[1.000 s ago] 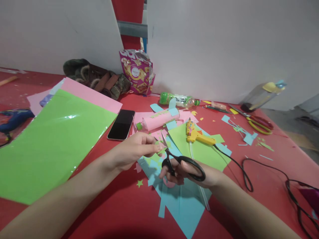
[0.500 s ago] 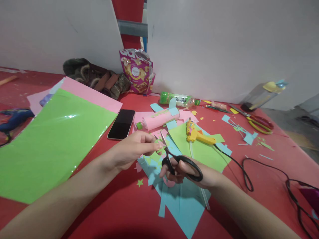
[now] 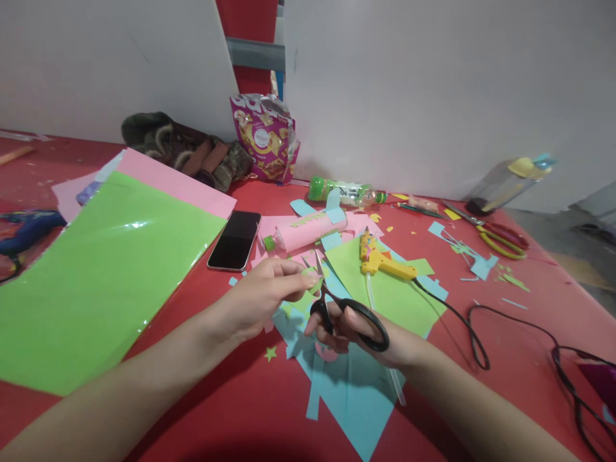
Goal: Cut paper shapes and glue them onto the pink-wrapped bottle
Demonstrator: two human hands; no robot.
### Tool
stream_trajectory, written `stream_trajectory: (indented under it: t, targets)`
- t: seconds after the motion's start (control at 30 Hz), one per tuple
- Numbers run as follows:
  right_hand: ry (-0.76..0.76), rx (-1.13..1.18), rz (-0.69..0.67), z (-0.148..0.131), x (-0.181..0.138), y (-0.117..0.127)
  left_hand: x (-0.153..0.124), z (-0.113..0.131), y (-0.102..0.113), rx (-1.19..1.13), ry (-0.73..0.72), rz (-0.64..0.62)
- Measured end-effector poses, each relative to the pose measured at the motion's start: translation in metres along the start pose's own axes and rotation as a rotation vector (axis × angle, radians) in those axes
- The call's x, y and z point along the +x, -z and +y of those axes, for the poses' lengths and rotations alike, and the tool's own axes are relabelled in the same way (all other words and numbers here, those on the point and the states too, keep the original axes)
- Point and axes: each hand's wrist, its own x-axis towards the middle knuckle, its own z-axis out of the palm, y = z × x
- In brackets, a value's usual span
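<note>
Small green paper piece (image 3: 314,281) is pinched between left hand (image 3: 272,285) thumb and fingers, mid-scene above the scraps (image 3: 299,303); scissors (image 3: 324,290) are held in right hand (image 3: 344,327), fingers curled round the handles, blades parted. Blade contact with the paper can't be confirmed. Glue gun (image 3: 378,262) is laid to the right, phone (image 3: 234,241) to the left.

phone (image 3: 234,240) l., glue gun (image 3: 378,262) r. of scissors (image 3: 332,295), snack bag (image 3: 264,138) behind on tbl (image 3: 279,410).
</note>
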Motion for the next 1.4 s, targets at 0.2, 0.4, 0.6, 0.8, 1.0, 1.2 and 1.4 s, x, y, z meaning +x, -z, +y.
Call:
stream_trajectory:
  t: [0.2,0.4,0.6,0.8,1.0,1.2,1.4]
  targets:
    - [0.007,0.004,0.008,0.002,0.0,0.0,-0.001,0.001,0.001,0.012,0.014,0.021]
    - [-0.013,0.015,0.009,0.005,0.001,-0.001,0.0,-0.001,0.002,0.004,0.011,0.024]
    - [0.004,0.016,0.051,0.006,0.002,-0.003,0.0,0.0,-0.003,-0.068,0.011,0.031]
    - [0.023,-0.043,0.052,0.004,0.002,-0.002,-0.001,0.001,-0.005,-0.103,0.016,0.009]
    - [0.022,-0.051,0.08,0.007,0.002,-0.003,-0.002,-0.001,-0.007,-0.155,0.0,0.034]
    - [0.03,-0.046,0.115,0.01,0.004,-0.005,0.0,-0.006,-0.008,-0.2,-0.049,0.037]
    - [0.005,-0.064,0.14,0.007,0.003,-0.007,0.0,-0.008,-0.008,-0.217,-0.05,0.031]
